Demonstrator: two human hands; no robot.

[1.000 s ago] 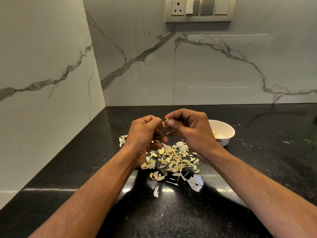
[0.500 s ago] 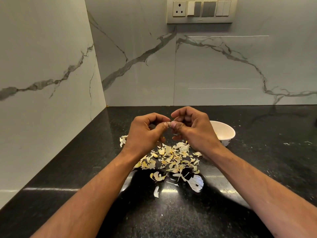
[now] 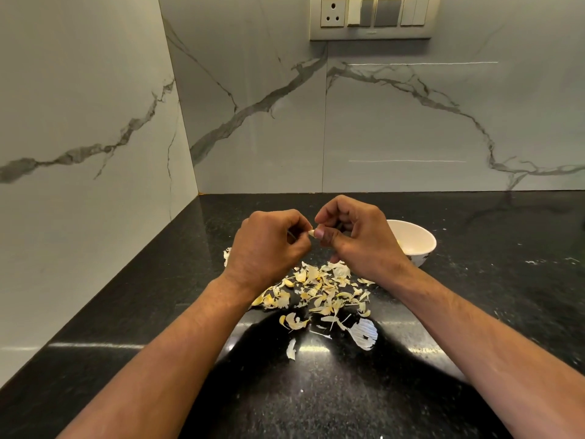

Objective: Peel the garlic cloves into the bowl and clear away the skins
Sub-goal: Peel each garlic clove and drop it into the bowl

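Both hands are raised together above the black counter (image 3: pixel 316 391). My left hand (image 3: pixel 266 248) and my right hand (image 3: pixel 354 239) pinch one small pale garlic clove (image 3: pixel 311 233) between their fingertips; only its tip shows. Under the hands lies a scattered pile of yellowish-white garlic skins (image 3: pixel 319 293). A white bowl (image 3: pixel 414 236) stands on the counter just right of my right hand, partly hidden by it, with something pale yellow inside.
Marble walls close the counter at the left and the back, meeting in a corner. A switch and socket panel (image 3: pixel 370 15) is on the back wall. A larger white skin piece (image 3: pixel 364 335) lies nearest me.
The hands have lifted slightly and stayed together on the clove. The right thumb has shifted along the clove. The skin pile and the bowl have not moved.
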